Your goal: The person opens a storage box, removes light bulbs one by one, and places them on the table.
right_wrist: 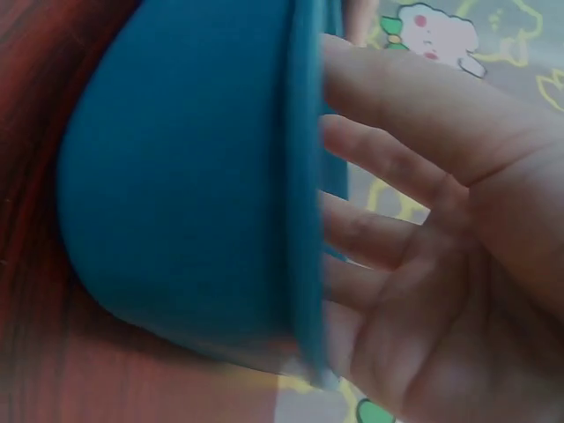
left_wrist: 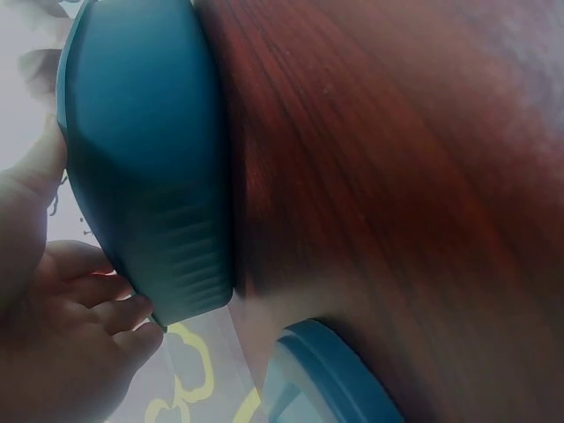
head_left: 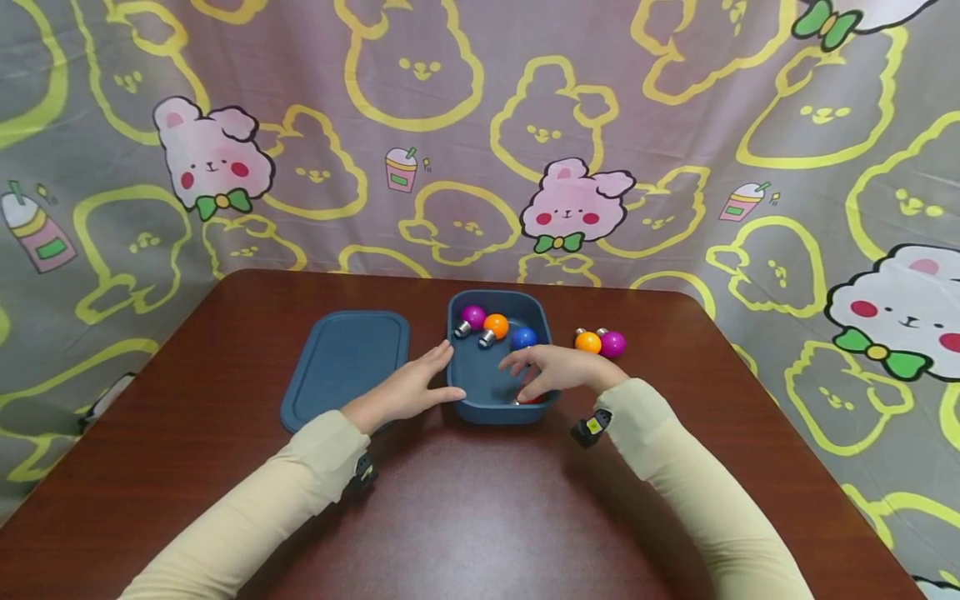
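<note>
A blue-grey plastic box (head_left: pixel 480 412) stands on the table with small light bulbs inside. A purple bulb (head_left: pixel 473 316), an orange bulb (head_left: pixel 496 325) and a blue bulb (head_left: pixel 523 337) lie toward its far end. My right hand (head_left: pixel 558 368) reaches over the right wall, fingers apart and bent down into the box. Partly hidden below that hand is a red bulb (head_left: pixel 534 397) near the front right corner. My left hand (head_left: pixel 408 387) touches the left rim with extended fingers and thumb; in the left wrist view its fingertips lie along the box's edge (left_wrist: pixel 150 159).
A matching blue-grey lid (head_left: pixel 348 362) lies flat on the brown table (head_left: pixel 480 517), left of the box. Right of the box, an orange bulb (head_left: pixel 588 342) and a purple bulb (head_left: pixel 612 344) sit side by side. A patterned curtain (head_left: pixel 465 150) hangs behind the table.
</note>
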Motion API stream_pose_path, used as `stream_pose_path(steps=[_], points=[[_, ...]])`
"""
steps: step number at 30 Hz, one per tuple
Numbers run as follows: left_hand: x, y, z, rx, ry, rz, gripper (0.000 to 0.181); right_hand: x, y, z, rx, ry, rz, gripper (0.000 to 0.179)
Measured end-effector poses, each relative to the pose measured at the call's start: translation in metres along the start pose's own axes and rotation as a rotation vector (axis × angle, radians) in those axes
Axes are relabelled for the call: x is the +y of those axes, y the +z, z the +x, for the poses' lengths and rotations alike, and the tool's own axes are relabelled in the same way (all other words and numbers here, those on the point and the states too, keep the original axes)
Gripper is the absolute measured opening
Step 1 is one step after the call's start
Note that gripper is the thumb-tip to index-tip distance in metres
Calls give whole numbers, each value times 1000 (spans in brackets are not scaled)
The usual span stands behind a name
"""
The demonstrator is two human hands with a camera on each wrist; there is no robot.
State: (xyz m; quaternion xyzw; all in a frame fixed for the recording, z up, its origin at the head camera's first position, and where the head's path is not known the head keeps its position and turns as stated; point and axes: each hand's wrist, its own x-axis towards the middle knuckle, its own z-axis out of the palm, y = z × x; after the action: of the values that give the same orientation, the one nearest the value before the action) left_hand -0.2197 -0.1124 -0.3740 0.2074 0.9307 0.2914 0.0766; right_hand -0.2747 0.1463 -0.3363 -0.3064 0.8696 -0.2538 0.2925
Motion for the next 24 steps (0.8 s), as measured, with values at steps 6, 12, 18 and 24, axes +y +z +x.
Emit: stream_pose_path(steps=[6, 12, 18, 24], points=[[1, 0, -1, 6, 13, 6, 80, -1, 6, 10, -95, -15, -54, 45], [1, 0, 0, 17, 32, 10, 78, -1, 8, 14, -100, -52, -61, 32], [1, 0, 1, 16, 31, 1, 79, 1, 3, 8, 14, -68, -49, 27], [0, 0, 0, 12, 23, 6, 81, 6, -10, -5, 163, -102, 7, 34]])
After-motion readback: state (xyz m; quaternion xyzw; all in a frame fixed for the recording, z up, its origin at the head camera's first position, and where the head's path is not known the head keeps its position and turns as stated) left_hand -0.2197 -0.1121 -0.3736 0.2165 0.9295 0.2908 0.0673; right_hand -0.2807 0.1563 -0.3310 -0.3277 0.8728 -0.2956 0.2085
